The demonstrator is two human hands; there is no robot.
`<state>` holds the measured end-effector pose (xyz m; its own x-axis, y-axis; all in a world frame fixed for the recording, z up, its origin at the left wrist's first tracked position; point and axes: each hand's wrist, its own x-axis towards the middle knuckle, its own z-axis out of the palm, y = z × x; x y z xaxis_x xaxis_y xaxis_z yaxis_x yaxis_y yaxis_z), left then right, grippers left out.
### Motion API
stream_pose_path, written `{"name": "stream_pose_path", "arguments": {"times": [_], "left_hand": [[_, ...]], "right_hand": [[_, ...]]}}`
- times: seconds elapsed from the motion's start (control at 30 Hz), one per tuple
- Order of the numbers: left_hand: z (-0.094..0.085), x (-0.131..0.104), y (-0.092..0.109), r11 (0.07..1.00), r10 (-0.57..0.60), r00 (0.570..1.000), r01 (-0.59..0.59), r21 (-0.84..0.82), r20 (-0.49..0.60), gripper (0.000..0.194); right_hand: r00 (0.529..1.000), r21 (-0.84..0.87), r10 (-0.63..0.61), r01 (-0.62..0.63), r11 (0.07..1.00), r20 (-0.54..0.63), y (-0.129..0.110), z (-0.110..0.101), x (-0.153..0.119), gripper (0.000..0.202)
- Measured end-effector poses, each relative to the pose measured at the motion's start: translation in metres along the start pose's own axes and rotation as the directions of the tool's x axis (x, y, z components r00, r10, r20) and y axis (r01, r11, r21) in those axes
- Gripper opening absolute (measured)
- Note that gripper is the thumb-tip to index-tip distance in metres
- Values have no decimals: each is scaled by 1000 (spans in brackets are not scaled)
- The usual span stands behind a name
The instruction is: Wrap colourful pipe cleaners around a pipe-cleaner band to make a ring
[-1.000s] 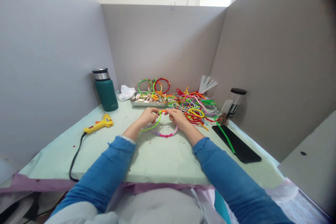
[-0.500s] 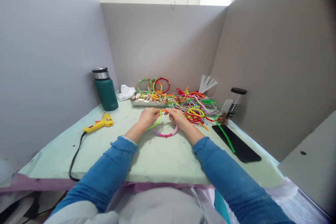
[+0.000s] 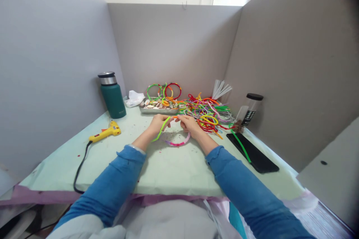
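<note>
A ring (image 3: 179, 143) with pink, purple and orange sections hangs between my hands over the middle of the table. My left hand (image 3: 158, 124) is closed at the ring's upper left, with a lime green pipe cleaner (image 3: 162, 129) lying across its fingers and its free end pointing down toward me. At the upper right, my right hand (image 3: 188, 124) pinches the ring beside the orange section (image 3: 175, 117). The fingers partly hide where the green piece meets the ring.
Behind my hands are a metal tray (image 3: 159, 111) of shells, finished rings (image 3: 173, 91) and a pile of pipe cleaners (image 3: 207, 110). A yellow glue gun (image 3: 106, 133) and green bottle (image 3: 113, 99) stand left; a black phone-like slab (image 3: 254, 154) and clear jar (image 3: 249, 110) are right.
The lime green pipe cleaner has shifted from below my left fingers to across the front of them. My left fingers have moved slightly left; my right hand is nearly still.
</note>
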<state>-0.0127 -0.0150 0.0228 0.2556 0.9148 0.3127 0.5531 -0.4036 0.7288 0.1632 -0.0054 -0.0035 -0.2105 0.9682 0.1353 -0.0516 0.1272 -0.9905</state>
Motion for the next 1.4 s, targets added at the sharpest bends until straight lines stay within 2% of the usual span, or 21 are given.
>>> {"name": "stream_pose_path", "arguments": {"times": [0.1,0.27,0.47,0.63,0.73,0.93,1.23,1.3,1.4], "left_hand": [[-1,-2,4,993,-58,998,61,-97,35,49],[-2,3,-1,961,-69,992,96,-260,110,46],[0,10,-9,963,-134,977,167,-210,167,44],[-1,9,-7,966,-123,971,165,-200,204,43],[-1,9,-6,954,-141,959,198,-227,245,44],[-1,10,-7,916,-188,930,283,-284,317,45],[-5,3,1,869,-123,921,280,-407,370,48],[-5,2,2,848,-110,916,288,-445,385,52],[-6,4,2,783,-151,894,368,-501,422,60]], "right_hand": [[1000,8,-11,11,1000,13,-1,0,-1,37],[999,-15,-24,24,1000,22,-3,2,-3,33],[994,-173,-105,98,980,-36,-1,6,-3,25],[962,-308,-259,273,911,86,1,6,-4,29],[946,-332,-301,324,886,121,3,5,-3,31],[947,-311,-281,318,896,159,3,4,-2,34],[961,-207,-230,258,944,150,-5,7,-9,34],[969,-172,-207,229,958,138,-4,7,-8,34],[977,-121,-172,188,975,129,-3,7,-6,34]]}}
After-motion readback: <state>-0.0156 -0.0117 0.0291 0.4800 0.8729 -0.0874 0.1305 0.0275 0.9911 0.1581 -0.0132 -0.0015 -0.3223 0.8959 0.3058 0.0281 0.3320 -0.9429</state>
